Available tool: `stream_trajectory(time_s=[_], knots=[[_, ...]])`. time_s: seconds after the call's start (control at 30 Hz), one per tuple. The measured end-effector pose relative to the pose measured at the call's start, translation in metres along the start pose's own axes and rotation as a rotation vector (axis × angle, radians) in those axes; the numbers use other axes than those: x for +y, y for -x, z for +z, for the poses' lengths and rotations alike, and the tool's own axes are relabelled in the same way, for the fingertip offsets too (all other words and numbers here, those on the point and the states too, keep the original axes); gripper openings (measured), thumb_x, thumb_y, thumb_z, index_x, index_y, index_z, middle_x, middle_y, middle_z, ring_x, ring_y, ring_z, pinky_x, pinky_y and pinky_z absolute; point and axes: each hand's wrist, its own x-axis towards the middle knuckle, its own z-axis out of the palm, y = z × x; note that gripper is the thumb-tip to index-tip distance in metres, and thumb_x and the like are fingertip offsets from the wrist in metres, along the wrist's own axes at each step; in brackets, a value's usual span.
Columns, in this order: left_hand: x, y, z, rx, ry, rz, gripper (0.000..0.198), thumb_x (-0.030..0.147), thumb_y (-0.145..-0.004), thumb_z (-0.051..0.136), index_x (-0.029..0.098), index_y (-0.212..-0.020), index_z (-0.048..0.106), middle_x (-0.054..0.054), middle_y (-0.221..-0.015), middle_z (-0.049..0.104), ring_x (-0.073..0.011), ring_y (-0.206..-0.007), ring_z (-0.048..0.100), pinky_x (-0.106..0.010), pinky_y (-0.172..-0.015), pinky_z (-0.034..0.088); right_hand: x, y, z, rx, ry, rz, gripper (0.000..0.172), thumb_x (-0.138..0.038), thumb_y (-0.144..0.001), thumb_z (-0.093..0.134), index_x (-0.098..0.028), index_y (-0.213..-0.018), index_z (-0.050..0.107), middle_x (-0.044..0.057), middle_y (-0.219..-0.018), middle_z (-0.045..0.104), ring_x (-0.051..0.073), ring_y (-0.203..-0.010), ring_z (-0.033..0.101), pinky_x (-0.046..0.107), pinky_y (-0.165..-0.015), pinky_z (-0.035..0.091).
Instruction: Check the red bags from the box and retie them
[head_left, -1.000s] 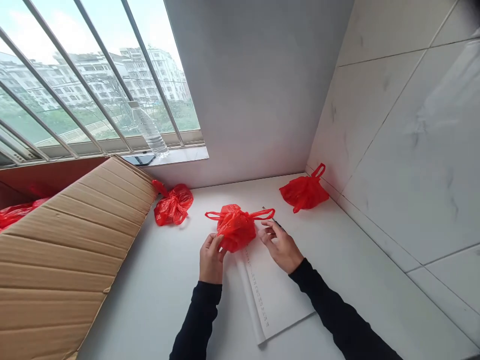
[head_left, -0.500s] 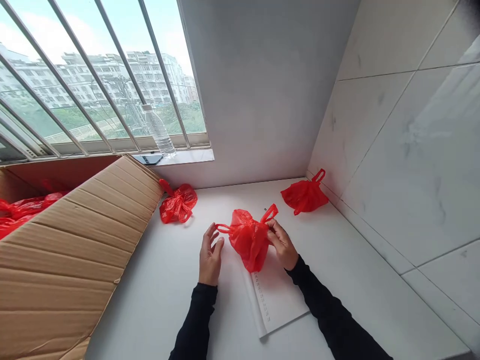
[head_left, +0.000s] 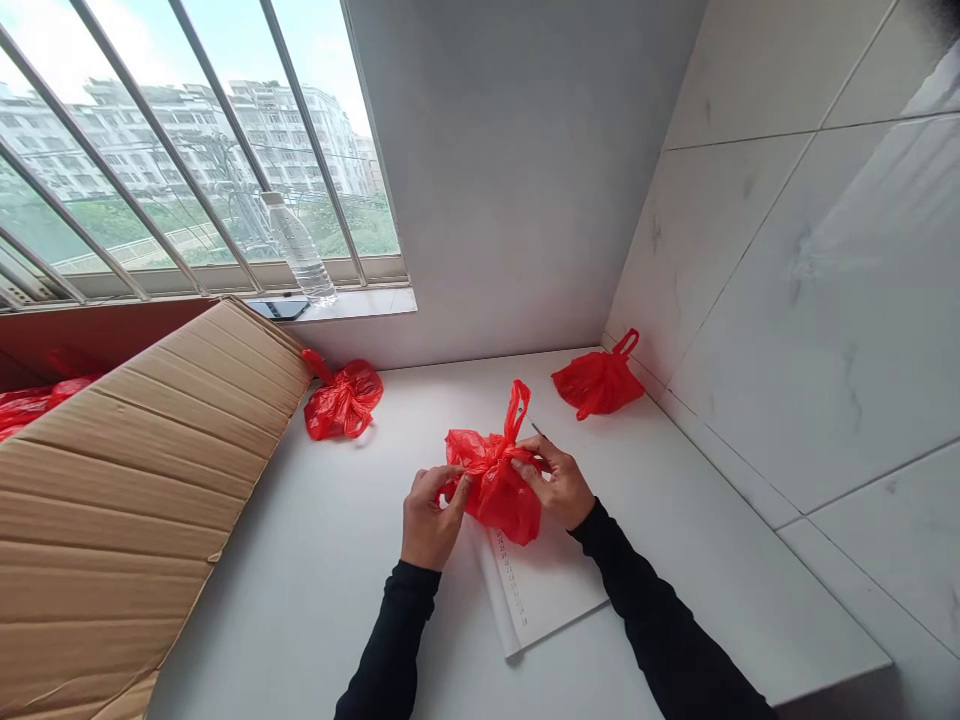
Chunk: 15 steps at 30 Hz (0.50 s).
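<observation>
Hands (head_left: 431, 520) (head_left: 559, 487) pinch red bag (head_left: 499, 490) mid-counter (head_left: 675, 500), walls well apart.

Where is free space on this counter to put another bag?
Bare counter lies between the cardboard box and the left hand, and between the right hand and the tiled wall. Crowded middle: both hands hold the red bag over a white sheet.

1. The red plastic bag (head_left: 499, 495) was small, crinkled and bulging, its thin film glossy.
2. Its mouth was gathered, with one handle loop (head_left: 517, 405) standing upright above it.
3. It lay over the far end of a white sheet (head_left: 555, 585) on the bench (head_left: 337, 560).
</observation>
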Motion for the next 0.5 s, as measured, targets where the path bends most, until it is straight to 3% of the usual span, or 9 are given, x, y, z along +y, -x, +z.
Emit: stream_trajectory(time_s=[0.17,0.23,0.33,0.4,0.5], knots=[[-0.007,-0.008,-0.015,0.308,0.081,0.008,0.017,0.038,-0.088,0.061,0.021,-0.085,0.064,-0.005,-0.096,0.062,-0.0213,-0.096,0.06,-0.037,-0.089,0.048,0.014,-0.004,-0.01,0.337,0.121,0.17,0.023,-0.04,-0.092,0.049,-0.021,-0.097,0.062,0.006,-0.097,0.068,0.021,-0.092,0.063,0.036,-0.084,0.053],[-0.005,-0.008,-0.02,0.287,0.198,0.001,0.016,0.037,-0.09,0.058,0.021,-0.089,0.06,-0.006,-0.108,0.063,-0.0229,-0.107,0.06,-0.038,-0.095,0.047,0.017,-0.005,-0.011,0.4,0.11,0.175,0.028,-0.037,-0.092,0.047,-0.02,-0.109,0.06,0.01,-0.111,0.067,0.023,-0.105,0.062,0.04,-0.092,0.052],[0.003,-0.004,-0.018,0.177,0.242,0.023,0.025,0.037,-0.088,0.061,0.023,-0.108,0.057,-0.007,-0.113,0.063,-0.0235,-0.111,0.059,-0.04,-0.099,0.046,0.012,-0.003,-0.004,0.317,0.164,0.049,0.042,-0.038,-0.091,0.051,-0.022,-0.13,0.053,0.01,-0.121,0.064,0.024,-0.115,0.057,0.045,-0.104,0.044],[0.009,-0.001,-0.012,0.144,0.137,0.032,0.038,0.039,-0.084,0.068,0.025,-0.118,0.058,-0.005,-0.109,0.063,-0.023,-0.106,0.06,-0.039,-0.098,0.046,0.007,-0.002,0.002,0.245,0.283,-0.001,0.04,-0.041,-0.089,0.058,-0.023,-0.125,0.059,0.009,-0.11,0.066,0.025,-0.106,0.057,0.045,-0.1,0.045],[0.012,-0.001,-0.009,0.151,0.012,0.006,0.023,0.043,-0.085,0.067,0.023,-0.097,0.069,-0.003,-0.092,0.068,-0.0211,-0.089,0.062,-0.036,-0.087,0.049,0.003,-0.002,0.002,0.27,0.341,0.01,0.024,-0.043,-0.089,0.057,-0.023,-0.101,0.065,0.007,-0.098,0.067,0.024,-0.095,0.057,0.041,-0.09,0.047]])
